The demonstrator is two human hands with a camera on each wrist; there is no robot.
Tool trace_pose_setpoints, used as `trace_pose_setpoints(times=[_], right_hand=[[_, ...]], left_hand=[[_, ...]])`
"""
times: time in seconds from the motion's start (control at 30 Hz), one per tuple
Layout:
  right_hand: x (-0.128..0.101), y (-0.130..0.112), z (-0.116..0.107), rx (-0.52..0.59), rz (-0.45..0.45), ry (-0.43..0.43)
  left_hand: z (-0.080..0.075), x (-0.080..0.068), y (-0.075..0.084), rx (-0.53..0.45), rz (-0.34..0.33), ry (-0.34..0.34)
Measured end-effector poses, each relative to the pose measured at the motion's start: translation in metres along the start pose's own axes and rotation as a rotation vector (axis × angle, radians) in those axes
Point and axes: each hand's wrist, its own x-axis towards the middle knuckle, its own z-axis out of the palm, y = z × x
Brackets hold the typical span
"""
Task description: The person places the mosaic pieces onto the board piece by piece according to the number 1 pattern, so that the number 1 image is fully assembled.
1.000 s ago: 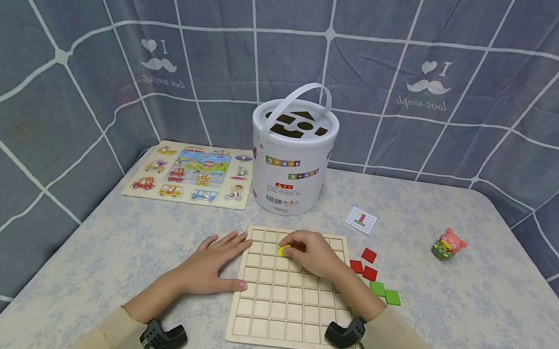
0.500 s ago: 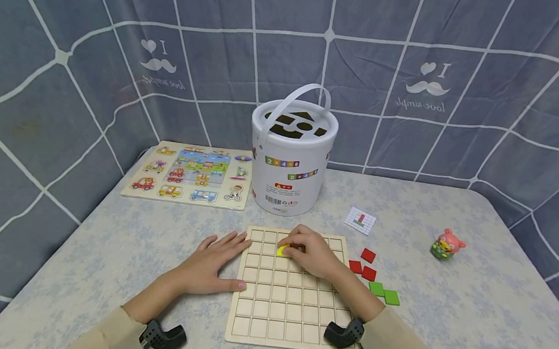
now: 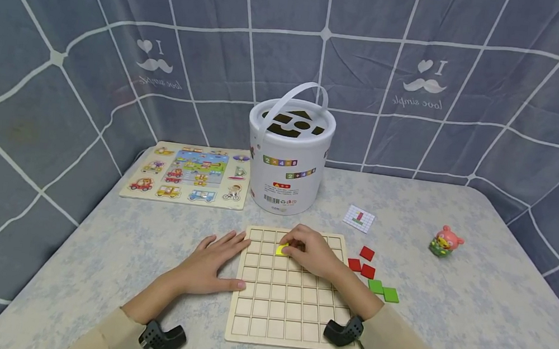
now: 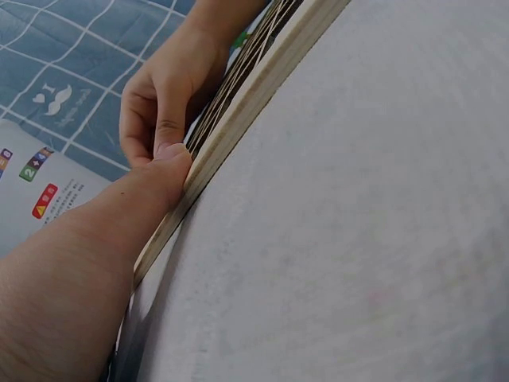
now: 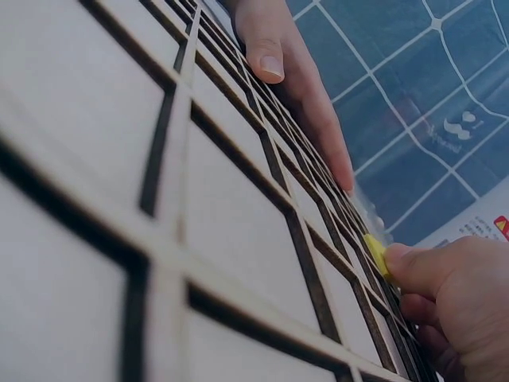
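In the head view a wooden grid board (image 3: pixel 259 325) lies flat on the table. My left hand (image 3: pixel 210 269) spreads with straight fingers along its left side, the fingertips and thumb tip touching the edge. Near the board's upper middle, my right hand (image 3: pixel 313 253) pinches a yellow square tile (image 3: pixel 281 249). The right wrist view shows that yellow tile (image 5: pixel 377 253) under the thumb, tipped up against the grid; the fingers behind are partly hidden. To the right of the board lie three red tiles (image 3: pixel 367 253) and two green tiles (image 3: pixel 390 295).
A white bucket (image 3: pixel 287 169) with a shape-slotted lid and handle stands behind the board. Left of it lies a vehicle picture puzzle (image 3: pixel 186 174). A small pattern card (image 3: pixel 359 219) and a pink-headed figurine (image 3: pixel 447 242) sit to the right. A grid-patterned curtain (image 3: pixel 370 76) hangs behind.
My right hand's knuckles have risen slightly while it keeps the yellow tile at the same spot. The left hand stays in place. The head view has shifted a little.
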Motion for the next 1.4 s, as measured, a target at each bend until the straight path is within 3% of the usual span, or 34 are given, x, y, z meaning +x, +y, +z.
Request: trace_pose_setpoints(times=[1.1,1.4], right_hand=[[-0.0031,0.0016,-0.0004,0.020,-0.040,0.027],[-0.0006,-0.0001,-0.0013,0.048,-0.001,0.022]], left_hand=[[0.0013,-0.0006,-0.0003,0.004,0.004,0.009],[-0.0002,0.0000,0.0001,0.000,-0.017,-0.007]])
